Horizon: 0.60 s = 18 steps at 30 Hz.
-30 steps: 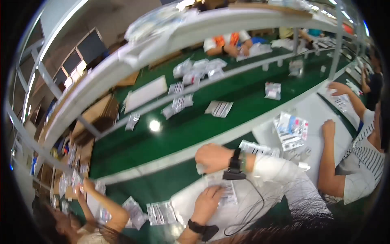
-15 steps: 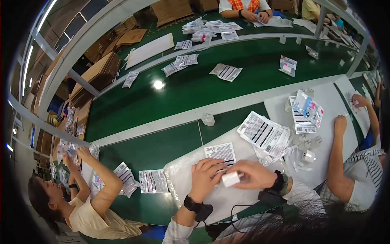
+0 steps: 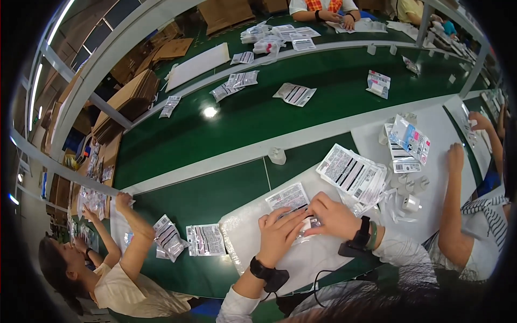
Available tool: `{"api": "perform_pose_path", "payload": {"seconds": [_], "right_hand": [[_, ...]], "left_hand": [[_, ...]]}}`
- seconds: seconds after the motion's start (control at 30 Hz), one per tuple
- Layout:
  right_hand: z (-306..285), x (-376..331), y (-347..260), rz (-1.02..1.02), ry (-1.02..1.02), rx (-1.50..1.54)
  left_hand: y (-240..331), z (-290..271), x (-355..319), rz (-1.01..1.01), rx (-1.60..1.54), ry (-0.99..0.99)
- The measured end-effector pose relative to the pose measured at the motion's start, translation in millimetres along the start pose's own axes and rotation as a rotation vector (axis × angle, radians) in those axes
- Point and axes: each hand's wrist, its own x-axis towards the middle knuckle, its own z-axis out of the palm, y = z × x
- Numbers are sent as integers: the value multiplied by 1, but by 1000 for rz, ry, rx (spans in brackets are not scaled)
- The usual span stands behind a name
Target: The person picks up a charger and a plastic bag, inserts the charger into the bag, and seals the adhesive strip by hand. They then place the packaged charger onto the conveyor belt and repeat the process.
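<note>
Both hands pressed together on a small printed packet

The left hand [image 3: 280, 234] and right hand [image 3: 336, 218] each have a narrow grip on the printed packet [image 3: 291, 200], which lies flat on the white surface [image 3: 318, 258]; more packets [image 3: 353, 173] lie just beyond the right grip.

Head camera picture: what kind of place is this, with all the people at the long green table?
Probably a factory packing line. A long green conveyor belt carries printed plastic pouches, cardboard boxes are stacked beside it, and the person's hands work on a pouch.
</note>
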Motion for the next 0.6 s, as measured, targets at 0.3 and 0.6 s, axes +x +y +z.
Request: {"api": "perform_pose_path", "payload": {"seconds": [0.3, 0.6], "right_hand": [[-3, 13, 18, 95, -100, 63], [3, 13, 18, 7, -103, 75]], "left_hand": [[-1, -9, 1, 136, 136, -8], [16, -10, 4, 100, 387, -17]]}}
